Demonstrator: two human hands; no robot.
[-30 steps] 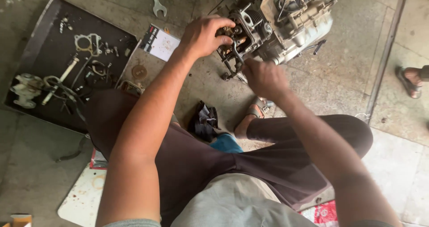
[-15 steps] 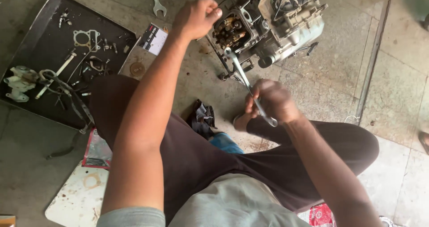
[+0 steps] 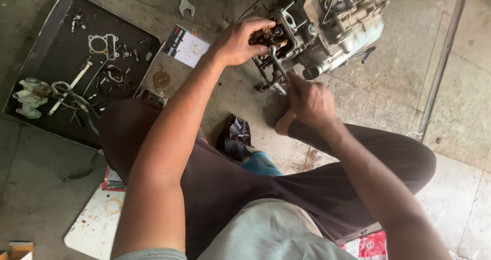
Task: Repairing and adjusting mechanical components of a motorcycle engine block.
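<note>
The person is working a metal tool [image 3: 279,71] into the engine [image 3: 327,25] on the floor; right hand [image 3: 309,99] is gripping its handle, left hand [image 3: 240,40] is steadying the open cylinder head. Turning it next likely calls for firm bracing.

Right hand [image 3: 309,100] with tool [image 3: 279,68] now back up at engine [image 3: 327,25] from lap.

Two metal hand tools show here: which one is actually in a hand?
The bent metal tool at the engine, gripped by the right hand. The open-ended spanner lies untouched on the floor, above the left hand.
</note>
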